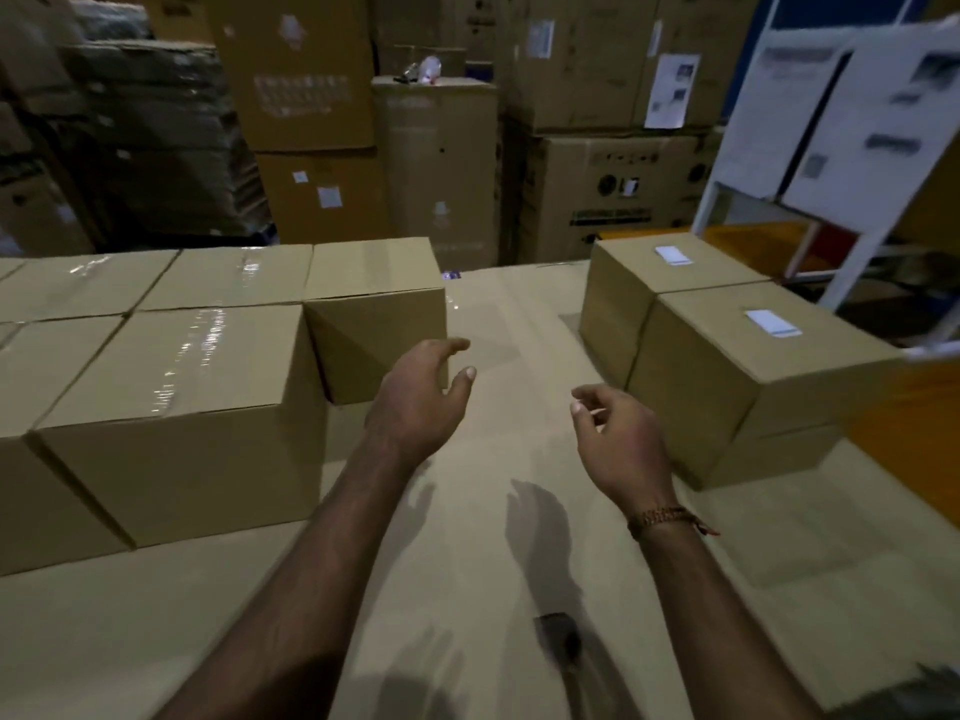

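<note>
My left hand (421, 392) hovers above a flat cardboard surface (467, 563), fingers relaxed and spread, holding nothing. It is close to the lower right corner of a small sealed carton (374, 293). My right hand (618, 444) floats to the right of it, fingers loosely curled and empty, with a thread bracelet on its wrist. It is just left of a brown carton (753, 366) bearing a white label. Both hands cast shadows on the cardboard below.
Taped cartons (171, 402) stand in rows on the left. A second labelled carton (660, 283) sits behind the right one. Tall stacked boxes (436, 163) fill the background. A white frame with papers (841, 122) leans at the right. A small dark object (558, 639) lies near the bottom.
</note>
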`<state>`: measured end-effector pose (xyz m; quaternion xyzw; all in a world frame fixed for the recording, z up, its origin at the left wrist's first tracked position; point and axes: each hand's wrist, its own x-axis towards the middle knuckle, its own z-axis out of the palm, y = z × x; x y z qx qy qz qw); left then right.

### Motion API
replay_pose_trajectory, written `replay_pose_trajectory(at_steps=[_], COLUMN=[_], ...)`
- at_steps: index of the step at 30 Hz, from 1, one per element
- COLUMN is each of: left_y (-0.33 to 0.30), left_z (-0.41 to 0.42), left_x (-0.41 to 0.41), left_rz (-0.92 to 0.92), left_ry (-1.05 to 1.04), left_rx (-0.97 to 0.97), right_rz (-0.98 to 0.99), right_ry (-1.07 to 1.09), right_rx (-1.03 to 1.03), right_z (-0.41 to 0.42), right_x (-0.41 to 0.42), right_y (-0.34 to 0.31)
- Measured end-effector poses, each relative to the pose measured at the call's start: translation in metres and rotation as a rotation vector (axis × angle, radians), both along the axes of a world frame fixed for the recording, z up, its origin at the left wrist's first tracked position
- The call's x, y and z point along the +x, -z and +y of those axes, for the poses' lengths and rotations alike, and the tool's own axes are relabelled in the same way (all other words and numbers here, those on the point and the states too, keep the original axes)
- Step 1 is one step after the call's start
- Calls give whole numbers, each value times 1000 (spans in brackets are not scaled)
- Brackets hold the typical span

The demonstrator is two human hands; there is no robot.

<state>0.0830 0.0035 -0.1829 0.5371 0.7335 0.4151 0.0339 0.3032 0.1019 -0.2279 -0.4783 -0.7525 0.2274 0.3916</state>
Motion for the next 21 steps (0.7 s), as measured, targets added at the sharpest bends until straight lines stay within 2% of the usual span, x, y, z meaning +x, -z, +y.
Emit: replay_pose_trajectory(at_steps=[7, 14, 21], left_y=[15, 38, 29], left_z=[68, 131, 183], left_x=[117, 209, 264], left_rz=[-76, -125, -182], left_ry=[-22, -28, 1], left_rx=[55, 22, -32], right_rz=[-87, -107, -320], right_ry=[34, 203, 320], right_rx=[64, 98, 27], right_z=[88, 177, 262], right_x=[116, 212, 272], right_y=[-16, -18, -4])
